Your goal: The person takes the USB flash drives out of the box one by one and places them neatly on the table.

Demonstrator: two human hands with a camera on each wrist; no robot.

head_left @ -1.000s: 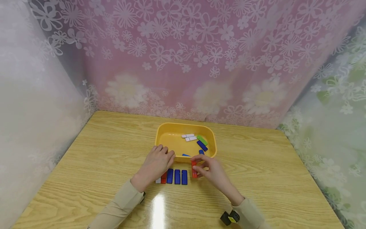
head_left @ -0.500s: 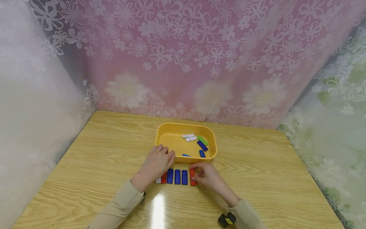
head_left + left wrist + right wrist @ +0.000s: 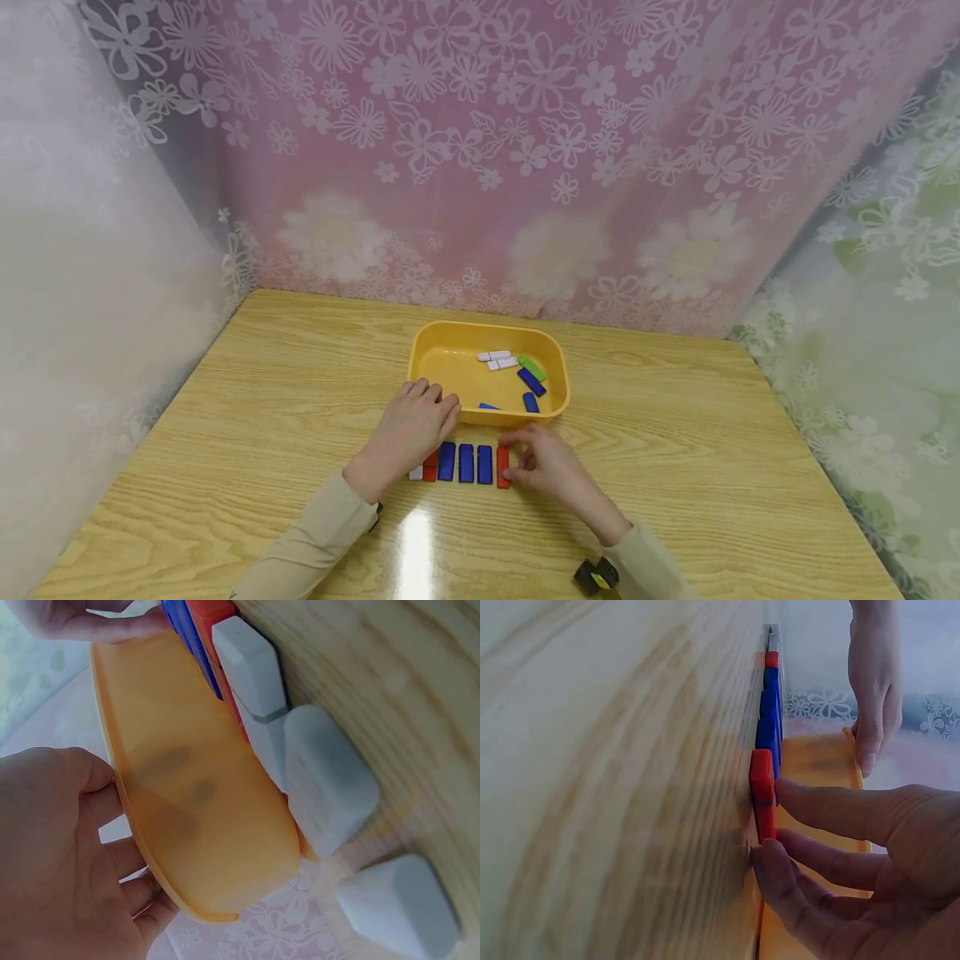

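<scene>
My right hand (image 3: 553, 468) pinches a red USB stick (image 3: 502, 473) by its ends, at the right end of a row on the table. Beside it in the row lie several blue USB sticks (image 3: 484, 465). Farther left, my left hand (image 3: 405, 433) grips the near rim of a yellow tub (image 3: 442, 335) and partly hides another red stick (image 3: 429, 472) and a white stick (image 3: 416, 473). From the left wrist, the fingers (image 3: 124, 859) are seen curled over the tub's rim, with white sticks (image 3: 330, 780) lying close by.
Inside the tub are two white sticks (image 3: 501, 364), a green one (image 3: 532, 368) and several blue ones (image 3: 531, 382). Wood-grain table (image 3: 300, 358) surrounds it. Floral curtains (image 3: 480, 167) stand behind and at both sides.
My right hand has brought the red USB stick down from near the tub's rim and then slightly left, level with the row. The left hand has stayed on the rim.
</scene>
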